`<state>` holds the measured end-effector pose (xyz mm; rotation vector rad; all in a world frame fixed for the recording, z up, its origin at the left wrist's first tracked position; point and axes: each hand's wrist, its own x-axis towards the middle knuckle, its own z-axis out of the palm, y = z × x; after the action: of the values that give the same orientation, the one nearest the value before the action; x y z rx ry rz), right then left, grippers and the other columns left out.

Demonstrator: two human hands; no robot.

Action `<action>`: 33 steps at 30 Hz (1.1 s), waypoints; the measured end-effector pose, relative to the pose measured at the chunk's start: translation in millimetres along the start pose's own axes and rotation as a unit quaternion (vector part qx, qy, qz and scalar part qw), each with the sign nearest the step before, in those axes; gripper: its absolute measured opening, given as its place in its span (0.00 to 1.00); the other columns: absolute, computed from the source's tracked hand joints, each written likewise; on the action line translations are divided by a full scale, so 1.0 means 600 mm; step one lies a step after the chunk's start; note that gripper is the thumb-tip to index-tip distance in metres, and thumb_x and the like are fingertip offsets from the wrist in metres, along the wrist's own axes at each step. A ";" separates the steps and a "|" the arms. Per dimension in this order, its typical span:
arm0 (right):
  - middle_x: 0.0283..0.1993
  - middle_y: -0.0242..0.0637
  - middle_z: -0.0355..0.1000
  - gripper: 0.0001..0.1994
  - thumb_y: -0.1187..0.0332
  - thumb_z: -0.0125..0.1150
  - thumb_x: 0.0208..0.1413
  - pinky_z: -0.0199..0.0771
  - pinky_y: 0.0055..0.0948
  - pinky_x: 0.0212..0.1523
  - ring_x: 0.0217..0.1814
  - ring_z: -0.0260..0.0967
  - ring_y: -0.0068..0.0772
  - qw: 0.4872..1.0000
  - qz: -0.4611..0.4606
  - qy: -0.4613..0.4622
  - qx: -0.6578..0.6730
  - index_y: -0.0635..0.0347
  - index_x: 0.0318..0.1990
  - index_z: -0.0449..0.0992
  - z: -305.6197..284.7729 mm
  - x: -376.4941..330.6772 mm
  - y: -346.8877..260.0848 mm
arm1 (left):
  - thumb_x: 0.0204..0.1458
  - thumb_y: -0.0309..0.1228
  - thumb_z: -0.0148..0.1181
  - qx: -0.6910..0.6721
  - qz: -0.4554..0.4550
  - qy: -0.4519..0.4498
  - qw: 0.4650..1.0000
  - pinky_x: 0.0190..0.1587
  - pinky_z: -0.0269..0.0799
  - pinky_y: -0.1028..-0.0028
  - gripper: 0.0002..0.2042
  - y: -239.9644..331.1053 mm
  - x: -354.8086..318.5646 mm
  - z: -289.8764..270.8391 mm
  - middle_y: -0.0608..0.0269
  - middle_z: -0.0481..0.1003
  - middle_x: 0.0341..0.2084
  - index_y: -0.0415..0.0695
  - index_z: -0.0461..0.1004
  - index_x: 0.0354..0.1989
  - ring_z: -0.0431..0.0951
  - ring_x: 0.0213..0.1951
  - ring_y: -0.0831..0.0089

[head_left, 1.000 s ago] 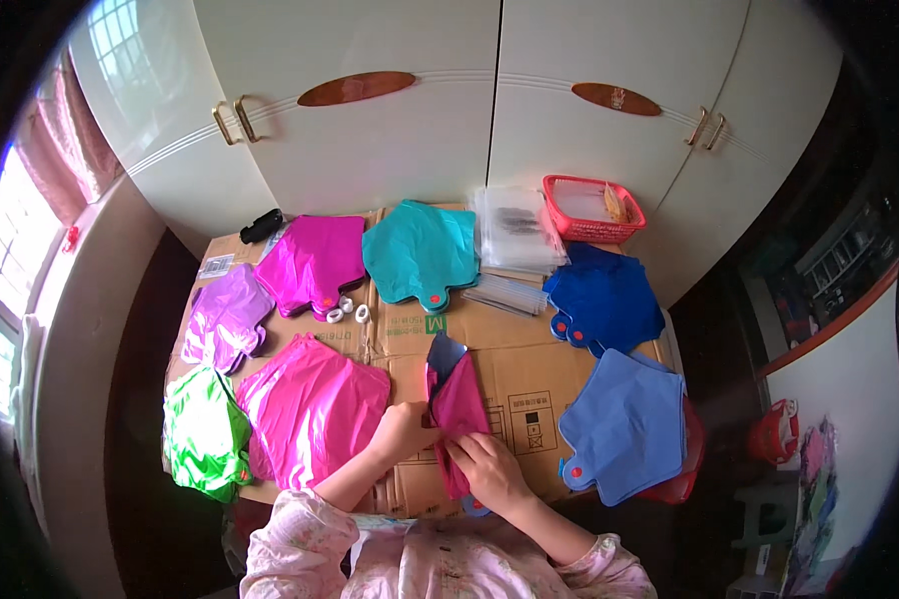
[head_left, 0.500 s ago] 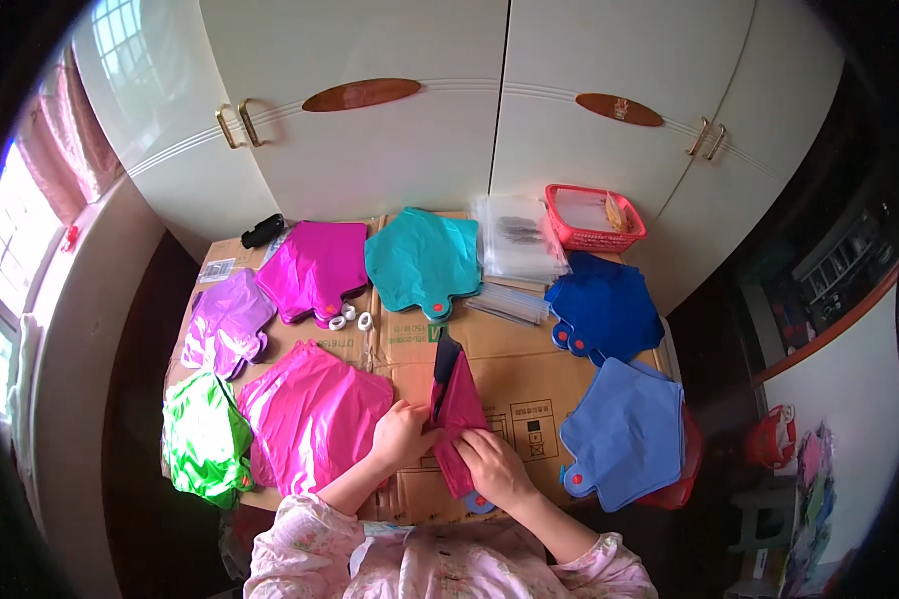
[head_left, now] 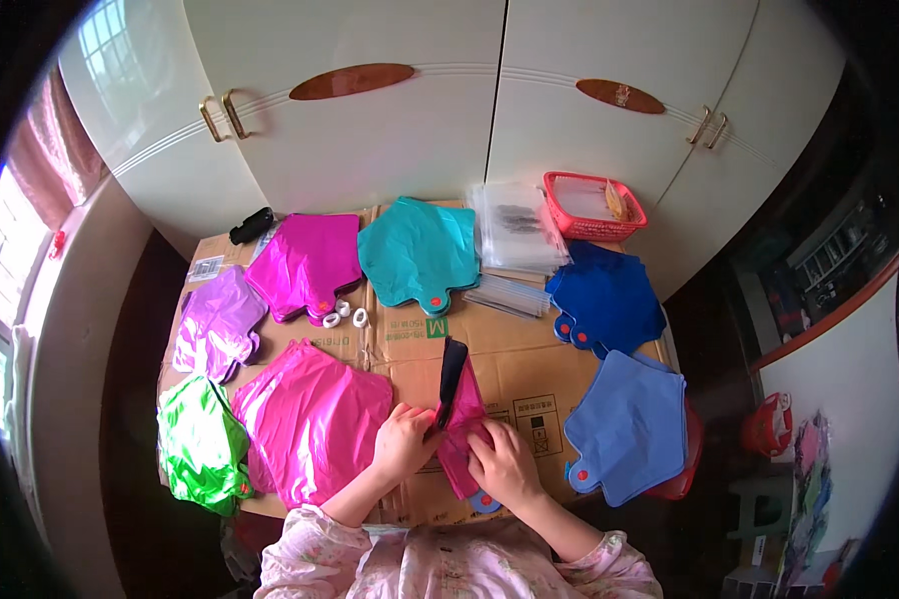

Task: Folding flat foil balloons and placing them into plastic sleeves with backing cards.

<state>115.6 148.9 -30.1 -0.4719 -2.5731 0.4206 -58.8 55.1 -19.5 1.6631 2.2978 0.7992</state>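
In front of me is a folded magenta piece [head_left: 454, 461] of thin shiny material, with a black strip [head_left: 452, 374] standing up from its far end. My left hand [head_left: 406, 441] is closed on its left edge, at the base of the black strip. My right hand [head_left: 506, 465] presses and grips its right side with bent fingers. A small blue rounded tab with a red dot [head_left: 484, 502] shows beneath the near end. To the left, beside my left forearm, lies a larger stack of shiny pink pieces [head_left: 313, 424].
Around the cardboard-topped table [head_left: 370, 351] lie flat stacks: green [head_left: 205, 444], lilac [head_left: 218, 319], magenta [head_left: 310, 265], teal [head_left: 420, 250], dark blue [head_left: 609, 299] and light blue [head_left: 629, 424]. Clear plastic bags [head_left: 516, 225] and a red basket [head_left: 594, 205] stand at the back, with white rings [head_left: 345, 312] nearer.
The black strip stands further out from the magenta piece. My right hand has shifted slightly right, its fingers more curled. The whole view has moved a little.
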 end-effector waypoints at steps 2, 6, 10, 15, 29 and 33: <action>0.51 0.47 0.64 0.15 0.69 0.60 0.46 0.68 0.40 0.53 0.53 0.63 0.47 1.000 0.011 0.004 0.001 0.60 0.44 0.73 0.007 -0.004 0.003 | 0.41 0.35 0.64 0.002 -0.005 -0.004 1.000 0.39 0.71 0.64 0.10 0.001 0.000 -0.001 0.60 0.73 0.24 0.43 0.73 0.28 0.72 0.34 0.58; 0.50 0.48 0.64 0.15 0.71 0.60 0.43 0.68 0.42 0.52 0.52 0.64 0.50 1.000 0.000 0.009 0.003 0.60 0.42 0.73 0.003 -0.001 0.002 | 0.40 0.36 0.64 0.010 -0.026 -0.013 1.000 0.39 0.71 0.64 0.11 0.012 0.005 -0.007 0.60 0.74 0.25 0.42 0.72 0.25 0.72 0.34 0.58; 0.51 0.49 0.64 0.16 0.71 0.60 0.43 0.68 0.42 0.52 0.52 0.64 0.50 1.000 -0.008 0.000 0.002 0.60 0.43 0.73 0.001 0.000 0.002 | 0.40 0.34 0.64 0.016 -0.045 -0.009 0.999 0.40 0.71 0.64 0.11 0.019 0.005 -0.004 0.59 0.74 0.25 0.40 0.72 0.24 0.72 0.34 0.58; 0.52 0.48 0.64 0.18 0.67 0.60 0.45 0.66 0.42 0.54 0.55 0.62 0.48 1.000 0.023 -0.010 -0.012 0.62 0.45 0.71 0.008 -0.004 0.004 | 0.40 0.33 0.64 -0.005 -0.025 0.002 1.000 0.41 0.71 0.65 0.10 0.018 0.006 -0.003 0.59 0.74 0.27 0.41 0.74 0.27 0.72 0.35 0.58; 0.54 0.44 0.64 0.23 0.63 0.57 0.47 0.63 0.38 0.57 0.57 0.60 0.42 0.999 0.012 -0.013 -0.050 0.66 0.49 0.69 0.007 -0.004 0.008 | 0.36 0.33 0.66 -0.017 -0.003 0.012 1.000 0.40 0.70 0.63 0.11 -0.004 0.007 0.004 0.58 0.73 0.24 0.39 0.73 0.22 0.71 0.33 0.57; 0.54 0.44 0.65 0.22 0.63 0.57 0.47 0.63 0.39 0.57 0.57 0.61 0.42 0.999 0.021 -0.016 -0.044 0.66 0.49 0.69 0.004 -0.001 0.004 | 0.36 0.32 0.66 -0.001 0.014 0.001 1.000 0.40 0.69 0.63 0.09 -0.008 0.003 0.001 0.60 0.74 0.25 0.41 0.75 0.23 0.71 0.33 0.59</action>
<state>115.3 150.5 -33.2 -0.5542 -2.6241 0.3329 -63.0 55.7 -22.6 1.6991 2.2788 0.8088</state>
